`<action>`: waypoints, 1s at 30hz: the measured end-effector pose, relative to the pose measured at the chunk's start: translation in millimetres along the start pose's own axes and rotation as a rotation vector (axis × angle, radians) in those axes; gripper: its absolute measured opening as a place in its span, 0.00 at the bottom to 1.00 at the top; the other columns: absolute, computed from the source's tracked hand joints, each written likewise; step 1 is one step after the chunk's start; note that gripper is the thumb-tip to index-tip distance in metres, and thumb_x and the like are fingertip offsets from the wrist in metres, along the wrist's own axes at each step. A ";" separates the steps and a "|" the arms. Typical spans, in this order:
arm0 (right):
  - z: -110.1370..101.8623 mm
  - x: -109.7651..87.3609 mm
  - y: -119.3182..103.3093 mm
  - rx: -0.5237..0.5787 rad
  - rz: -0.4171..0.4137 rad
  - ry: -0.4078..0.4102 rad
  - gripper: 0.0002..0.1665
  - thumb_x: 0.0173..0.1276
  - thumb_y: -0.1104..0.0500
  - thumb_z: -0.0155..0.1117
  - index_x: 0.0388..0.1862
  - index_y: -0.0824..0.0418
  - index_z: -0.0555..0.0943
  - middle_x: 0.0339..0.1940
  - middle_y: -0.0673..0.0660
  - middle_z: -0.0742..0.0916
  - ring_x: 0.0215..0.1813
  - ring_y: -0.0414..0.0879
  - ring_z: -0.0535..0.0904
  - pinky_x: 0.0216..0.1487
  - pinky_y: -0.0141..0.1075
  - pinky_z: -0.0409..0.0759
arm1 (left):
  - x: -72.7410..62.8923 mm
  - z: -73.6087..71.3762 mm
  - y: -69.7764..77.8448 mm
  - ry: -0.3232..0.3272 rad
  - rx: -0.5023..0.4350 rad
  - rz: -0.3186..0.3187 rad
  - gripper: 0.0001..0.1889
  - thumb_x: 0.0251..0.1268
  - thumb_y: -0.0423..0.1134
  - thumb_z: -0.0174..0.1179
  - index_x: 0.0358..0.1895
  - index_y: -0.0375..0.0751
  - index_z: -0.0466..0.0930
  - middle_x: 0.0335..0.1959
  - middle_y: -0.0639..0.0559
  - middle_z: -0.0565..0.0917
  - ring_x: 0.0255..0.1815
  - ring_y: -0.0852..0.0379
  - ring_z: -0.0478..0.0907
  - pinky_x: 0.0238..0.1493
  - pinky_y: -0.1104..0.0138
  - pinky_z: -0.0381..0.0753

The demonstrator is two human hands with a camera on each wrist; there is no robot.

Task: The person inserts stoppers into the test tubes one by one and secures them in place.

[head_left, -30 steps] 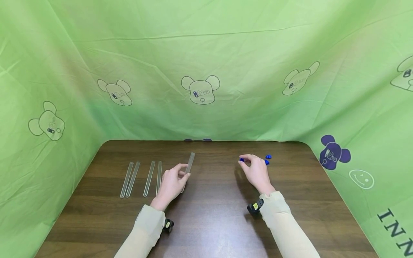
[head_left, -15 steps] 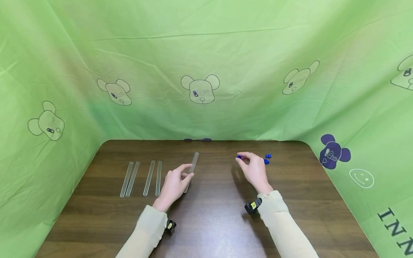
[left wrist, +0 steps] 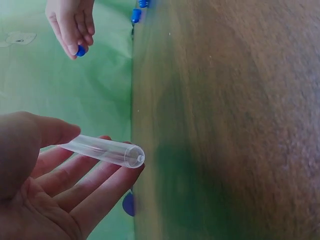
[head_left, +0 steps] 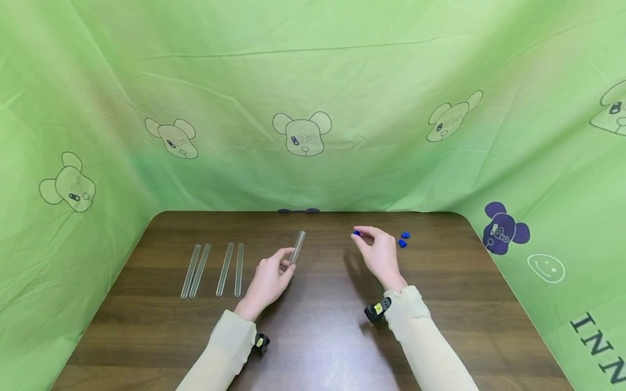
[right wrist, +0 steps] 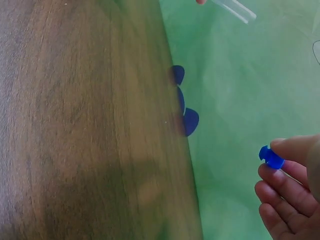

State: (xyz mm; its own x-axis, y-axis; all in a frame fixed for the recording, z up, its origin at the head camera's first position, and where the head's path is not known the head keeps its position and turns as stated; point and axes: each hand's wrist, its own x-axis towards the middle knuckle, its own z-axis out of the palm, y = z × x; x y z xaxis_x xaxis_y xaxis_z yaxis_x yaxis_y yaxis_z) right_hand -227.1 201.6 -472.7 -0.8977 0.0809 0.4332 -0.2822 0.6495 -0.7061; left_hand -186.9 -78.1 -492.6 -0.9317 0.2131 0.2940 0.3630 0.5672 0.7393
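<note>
My left hand (head_left: 268, 283) pinches a clear test tube (head_left: 298, 247) between thumb and fingers, raised over the table and tilted. In the left wrist view the round bottom end of the tube (left wrist: 102, 151) faces the camera. Across from it, my right hand (head_left: 381, 256) holds a small blue cap (head_left: 357, 233) between thumb and fingertips. The right wrist view shows this cap (right wrist: 272, 158) with its ribbed, notched end outward. Cap and tube are apart. Just right of my right hand, two more blue caps (head_left: 403, 244) lie on the table.
Several clear test tubes (head_left: 225, 270) lie side by side on the left part of the brown wooden table (head_left: 313, 336). A green printed cloth (head_left: 303, 81) hangs around the back and sides.
My left hand has moved slightly right, and the tube's far end no longer shows below the hand. My right hand has come left with the cap, away from the two caps on the table.
</note>
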 end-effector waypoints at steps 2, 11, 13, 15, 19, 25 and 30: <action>0.3 0.4 -1.4 0.009 -0.001 -0.006 0.13 0.67 0.61 0.73 0.49 0.64 0.89 0.40 0.58 0.90 0.43 0.53 0.87 0.48 0.48 0.81 | 0.5 0.8 0.6 -0.007 -0.021 -0.005 0.21 0.66 0.28 0.64 0.62 0.39 0.79 0.34 0.49 0.88 0.27 0.64 0.84 0.32 0.66 0.83; 2.8 3.7 -7.5 0.042 0.003 0.013 0.13 0.65 0.63 0.75 0.49 0.63 0.88 0.39 0.57 0.90 0.44 0.53 0.87 0.49 0.47 0.79 | 2.1 6.8 2.8 -0.041 -0.089 -0.046 0.21 0.65 0.26 0.64 0.61 0.35 0.80 0.38 0.47 0.88 0.28 0.62 0.85 0.31 0.69 0.83; 2.5 4.4 -9.7 0.046 0.006 0.017 0.13 0.65 0.63 0.75 0.48 0.62 0.88 0.39 0.57 0.90 0.44 0.52 0.87 0.49 0.47 0.79 | 1.8 8.3 3.9 -0.049 -0.106 -0.048 0.20 0.65 0.26 0.64 0.61 0.34 0.80 0.38 0.46 0.88 0.26 0.61 0.85 0.29 0.69 0.83; 2.3 5.3 -11.6 0.055 0.008 0.015 0.13 0.65 0.62 0.75 0.48 0.62 0.88 0.39 0.56 0.90 0.44 0.52 0.87 0.48 0.46 0.80 | 1.5 9.6 5.0 -0.053 -0.112 -0.047 0.19 0.66 0.27 0.64 0.60 0.34 0.80 0.38 0.47 0.88 0.25 0.62 0.85 0.27 0.69 0.82; 1.6 6.3 -16.6 0.086 0.030 -0.003 0.12 0.66 0.61 0.75 0.47 0.61 0.89 0.39 0.56 0.91 0.43 0.50 0.87 0.46 0.44 0.81 | 0.9 12.8 5.9 -0.056 -0.111 -0.042 0.19 0.65 0.28 0.66 0.60 0.35 0.80 0.37 0.50 0.88 0.21 0.65 0.83 0.26 0.69 0.81; 1.9 7.1 -21.5 0.119 0.050 -0.029 0.11 0.67 0.61 0.74 0.47 0.61 0.89 0.39 0.56 0.90 0.42 0.49 0.87 0.44 0.37 0.83 | -0.2 17.9 6.2 -0.080 -0.166 -0.051 0.20 0.65 0.28 0.66 0.60 0.34 0.80 0.37 0.48 0.89 0.19 0.63 0.82 0.23 0.68 0.80; 2.9 6.8 -23.4 0.136 0.057 -0.040 0.11 0.67 0.60 0.74 0.47 0.62 0.89 0.39 0.56 0.90 0.41 0.48 0.87 0.45 0.35 0.83 | -1.6 20.1 7.5 -0.101 -0.195 -0.061 0.20 0.67 0.30 0.67 0.61 0.36 0.80 0.37 0.47 0.89 0.22 0.60 0.84 0.26 0.67 0.82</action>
State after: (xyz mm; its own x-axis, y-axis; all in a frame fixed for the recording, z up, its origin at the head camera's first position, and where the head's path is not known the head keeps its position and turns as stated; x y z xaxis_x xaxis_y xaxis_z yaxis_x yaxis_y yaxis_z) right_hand -227.6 184.8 -454.8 -0.9255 0.0832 0.3695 -0.2710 0.5361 -0.7995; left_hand -182.9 -58.2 -499.7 -0.9448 0.2670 0.1901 0.2915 0.4194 0.8597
